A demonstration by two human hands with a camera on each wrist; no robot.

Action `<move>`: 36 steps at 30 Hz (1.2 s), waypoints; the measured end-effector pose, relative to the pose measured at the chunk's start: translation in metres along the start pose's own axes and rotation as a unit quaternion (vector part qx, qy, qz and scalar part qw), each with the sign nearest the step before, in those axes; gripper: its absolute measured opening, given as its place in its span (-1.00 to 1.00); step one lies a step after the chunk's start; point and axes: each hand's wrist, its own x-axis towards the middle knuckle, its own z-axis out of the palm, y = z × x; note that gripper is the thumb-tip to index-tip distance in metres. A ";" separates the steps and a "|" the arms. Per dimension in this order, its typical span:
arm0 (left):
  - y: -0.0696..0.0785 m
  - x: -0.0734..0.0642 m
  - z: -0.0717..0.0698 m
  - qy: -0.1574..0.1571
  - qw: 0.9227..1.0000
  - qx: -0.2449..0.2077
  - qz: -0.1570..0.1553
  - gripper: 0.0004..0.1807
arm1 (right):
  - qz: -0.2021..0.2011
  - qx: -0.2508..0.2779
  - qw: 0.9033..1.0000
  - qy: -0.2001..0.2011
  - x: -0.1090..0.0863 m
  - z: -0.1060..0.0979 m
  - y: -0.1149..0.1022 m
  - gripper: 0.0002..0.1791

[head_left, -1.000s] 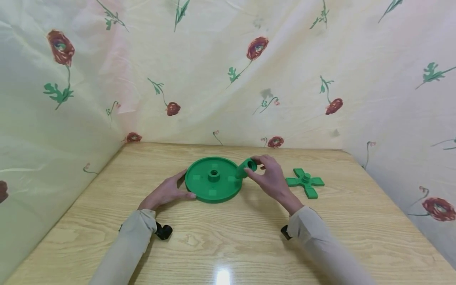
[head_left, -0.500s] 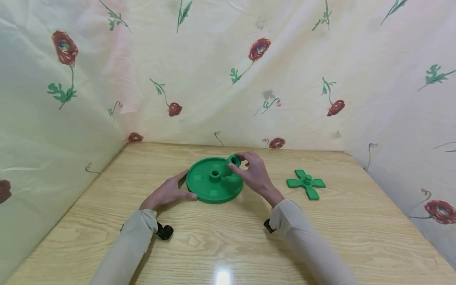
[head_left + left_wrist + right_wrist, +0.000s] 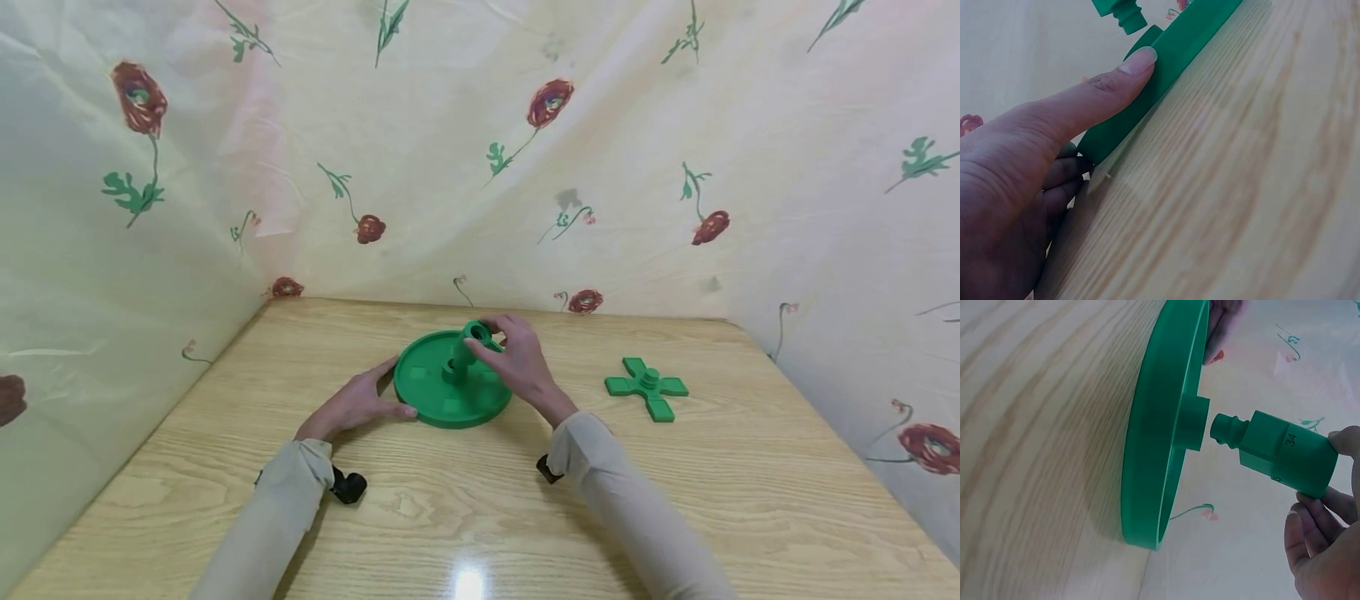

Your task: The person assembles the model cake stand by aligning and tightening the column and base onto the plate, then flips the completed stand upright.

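Observation:
A round green base with a raised rim lies flat on the table. My left hand holds its left edge, thumb against the front of the rim and fingers round the far side. With thumb and fingertips my right hand pinches the wide hollow end of a green post. The post tilts over the base's central socket. In the right wrist view, the narrow ridged plug of the post points at that socket, a small gap between them. Dark digits mark the post's side.
A green cross-shaped piece with a short round stud lies on the table, right of my right hand. Flower-printed cloth stands behind the table and along both sides. Dark wrist-worn devices show below the hands.
My right hand has carried the post leftward from the base's right rim to above the central socket. The left hand keeps its hold on the base, and the cross-shaped piece lies still.

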 end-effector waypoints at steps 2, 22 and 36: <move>0.000 0.000 0.000 0.000 1.000 0.001 0.000 0.27 | 0.004 0.003 1.000 0.001 0.001 0.002 0.000 -0.66; 0.002 -0.001 -0.001 0.001 1.000 0.017 -0.005 0.27 | 0.014 0.010 1.000 0.020 0.007 0.016 -0.001 -0.64; 0.001 -0.001 -0.001 0.000 1.000 0.018 -0.010 0.27 | 0.023 -0.002 1.000 -0.006 0.010 0.022 0.001 -0.61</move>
